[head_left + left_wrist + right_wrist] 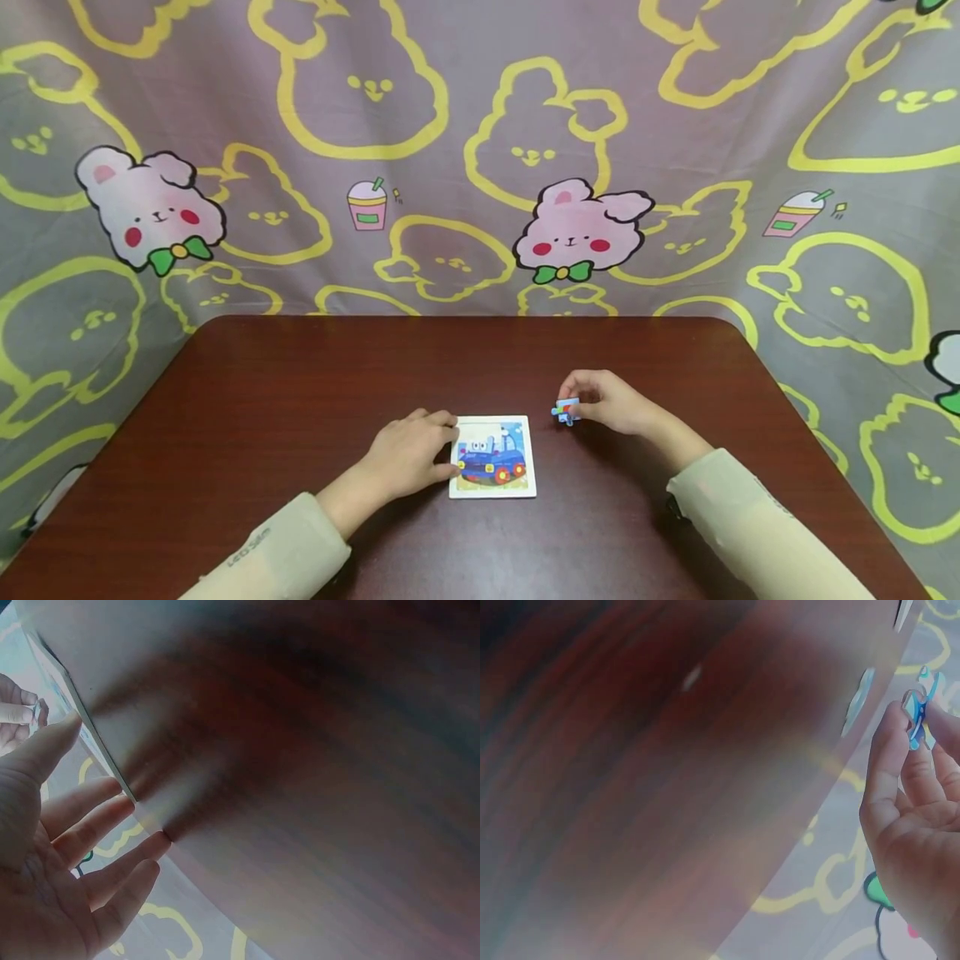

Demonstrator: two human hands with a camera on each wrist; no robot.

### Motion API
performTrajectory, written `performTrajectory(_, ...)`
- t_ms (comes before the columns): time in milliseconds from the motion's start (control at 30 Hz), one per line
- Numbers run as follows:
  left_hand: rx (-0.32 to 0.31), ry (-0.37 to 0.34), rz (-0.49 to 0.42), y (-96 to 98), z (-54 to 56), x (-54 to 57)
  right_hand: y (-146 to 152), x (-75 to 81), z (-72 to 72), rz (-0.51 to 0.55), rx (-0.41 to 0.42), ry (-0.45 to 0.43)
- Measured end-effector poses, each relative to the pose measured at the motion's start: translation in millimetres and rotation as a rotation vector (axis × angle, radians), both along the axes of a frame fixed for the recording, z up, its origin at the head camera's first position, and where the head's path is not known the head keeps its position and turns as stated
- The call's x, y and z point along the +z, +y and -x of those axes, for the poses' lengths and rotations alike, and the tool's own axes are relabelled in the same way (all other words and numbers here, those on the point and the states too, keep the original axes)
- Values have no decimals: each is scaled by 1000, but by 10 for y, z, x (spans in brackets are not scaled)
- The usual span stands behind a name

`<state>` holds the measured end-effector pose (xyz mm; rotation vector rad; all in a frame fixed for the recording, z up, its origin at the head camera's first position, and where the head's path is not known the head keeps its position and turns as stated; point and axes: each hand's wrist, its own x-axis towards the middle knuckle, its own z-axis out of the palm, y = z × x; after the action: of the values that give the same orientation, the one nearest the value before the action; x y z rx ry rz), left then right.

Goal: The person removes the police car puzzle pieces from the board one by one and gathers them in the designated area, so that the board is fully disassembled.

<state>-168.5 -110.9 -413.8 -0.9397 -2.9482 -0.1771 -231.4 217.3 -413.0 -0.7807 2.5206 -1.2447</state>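
A square jigsaw puzzle (491, 461) in a white frame shows a blue cartoon car, with a pale bare patch at its upper left. My left hand (411, 452) lies along the frame's left side; in the left wrist view its fingertips (124, 802) touch the edge, fingers mostly straight. To the right of the puzzle, my right hand (611, 402) pinches a blue puzzle piece (567, 409) with red and green marks between thumb and fingers. Overlapping blue shapes show at those fingertips in the right wrist view. There a flat light-blue piece (857, 703) lies on the table.
The dark reddish-brown table (300, 367) has rounded far corners. Behind it and at both sides hangs a grey-pink curtain (450, 183) with yellow outlines and cartoon rabbits.
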Motion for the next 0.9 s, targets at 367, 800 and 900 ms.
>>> performTrajectory(367,16,-23,-9,-8,21,-2,334,11,26,-25,-91,-42)
performTrajectory(800,14,-44,-25,-18,35,-5,427,-56,98,-102,-107,-81)
performTrajectory(900,16,-46,-24,-18,32,-3,424,-59,102,-133,-108,-46)
